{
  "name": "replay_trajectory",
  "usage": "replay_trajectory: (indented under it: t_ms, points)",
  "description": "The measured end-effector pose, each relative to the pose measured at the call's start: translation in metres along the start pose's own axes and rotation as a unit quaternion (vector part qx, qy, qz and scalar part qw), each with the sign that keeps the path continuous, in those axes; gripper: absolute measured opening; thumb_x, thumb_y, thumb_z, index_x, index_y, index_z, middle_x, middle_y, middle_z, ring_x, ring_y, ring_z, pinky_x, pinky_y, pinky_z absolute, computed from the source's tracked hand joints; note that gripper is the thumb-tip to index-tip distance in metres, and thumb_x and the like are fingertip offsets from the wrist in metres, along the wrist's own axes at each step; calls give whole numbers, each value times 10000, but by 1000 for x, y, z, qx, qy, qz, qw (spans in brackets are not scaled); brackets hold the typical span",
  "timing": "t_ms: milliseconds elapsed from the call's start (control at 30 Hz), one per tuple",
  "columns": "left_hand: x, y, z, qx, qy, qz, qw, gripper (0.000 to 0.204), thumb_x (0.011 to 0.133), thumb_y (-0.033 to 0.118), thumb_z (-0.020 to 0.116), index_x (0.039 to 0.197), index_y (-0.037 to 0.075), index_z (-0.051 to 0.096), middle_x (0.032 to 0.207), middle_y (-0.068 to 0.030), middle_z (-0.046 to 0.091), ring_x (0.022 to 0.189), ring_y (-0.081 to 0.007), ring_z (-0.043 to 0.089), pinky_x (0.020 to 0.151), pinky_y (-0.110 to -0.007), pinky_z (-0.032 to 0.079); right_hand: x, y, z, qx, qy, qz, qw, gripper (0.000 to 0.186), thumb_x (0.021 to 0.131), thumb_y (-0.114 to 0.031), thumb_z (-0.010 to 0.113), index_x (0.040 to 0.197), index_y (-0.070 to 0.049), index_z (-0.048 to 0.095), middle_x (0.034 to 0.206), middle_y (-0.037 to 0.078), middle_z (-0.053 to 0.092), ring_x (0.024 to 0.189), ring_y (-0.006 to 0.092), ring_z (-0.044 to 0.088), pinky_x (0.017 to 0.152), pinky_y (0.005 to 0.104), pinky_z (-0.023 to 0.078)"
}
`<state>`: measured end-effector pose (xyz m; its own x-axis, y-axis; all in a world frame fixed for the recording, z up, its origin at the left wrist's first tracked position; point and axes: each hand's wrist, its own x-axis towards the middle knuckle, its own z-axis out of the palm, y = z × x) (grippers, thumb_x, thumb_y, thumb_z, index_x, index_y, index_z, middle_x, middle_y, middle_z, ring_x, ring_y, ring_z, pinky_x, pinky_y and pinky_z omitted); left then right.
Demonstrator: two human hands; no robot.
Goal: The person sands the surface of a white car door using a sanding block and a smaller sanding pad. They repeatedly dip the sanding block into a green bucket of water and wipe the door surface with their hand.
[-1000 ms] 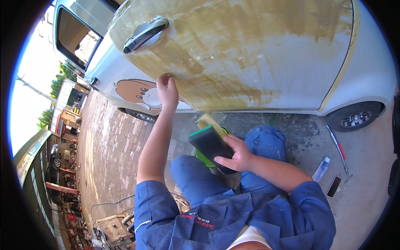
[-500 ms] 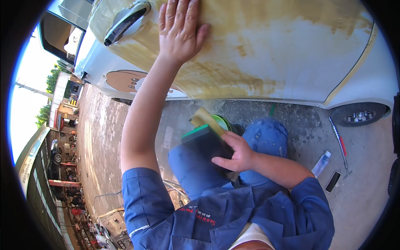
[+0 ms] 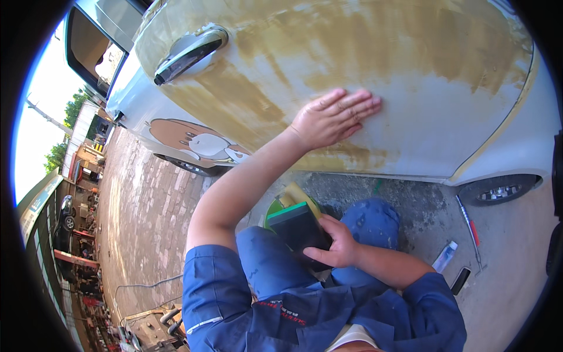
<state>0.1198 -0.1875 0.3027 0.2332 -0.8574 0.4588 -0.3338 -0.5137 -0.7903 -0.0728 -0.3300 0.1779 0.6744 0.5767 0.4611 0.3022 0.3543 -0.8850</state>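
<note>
Currently I have the left hand (image 3: 337,120) flat, fingers straight, against the door (image 3: 437,120) toward one o'clock; toward five, the right hand (image 3: 338,243) clamps a block (image 3: 297,230).

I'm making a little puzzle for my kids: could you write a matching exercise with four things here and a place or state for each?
1. Left hand
2. Right hand
3. Door handle
4. Phone

A. Gripping a black block
B. On the ground, near a bottle
C. Stretched out at the tan-smeared car door
D. Toward the picture's upper left

Pairs: 1-C, 2-A, 3-D, 4-B
</note>
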Motion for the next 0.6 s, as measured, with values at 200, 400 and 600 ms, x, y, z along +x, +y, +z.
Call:
replay_trajectory:
  t_ms: [200, 400, 600]
  points:
    - [84, -85, -45, -42, 39, -214, 975, 776, 975, 611, 484, 1537, 77, 461, 1615, -120, 415, 1535, -289, 314, 1268, -499, 146, 10, 11, 0, 43, 19, 23, 999, 483, 859, -172, 803, 1260, 11, 606, 1142, 95, 612, 1032, 181, 607, 898, 344, 496]
    - [176, -21, -47, 2, 36, -88, 995, 825, 969, 635, 446, 1557, 57, 420, 1644, -112, 362, 1561, -293, 244, 1275, -531, 99, 11, 11, 2, 108, 45, 103, 988, 443, 861, -168, 808, 1226, -4, 616, 1079, 73, 614, 997, 148, 602, 879, 318, 494]
    - [156, -30, -36, -1, 24, -34, 999, 808, 967, 616, 478, 1567, 79, 409, 1656, -73, 354, 1557, -233, 264, 1288, -448, 127, 11, 14, -2, 71, 44, 78, 993, 456, 855, -164, 811, 1237, -1, 622, 1094, 97, 636, 1017, 171, 623, 899, 338, 505]
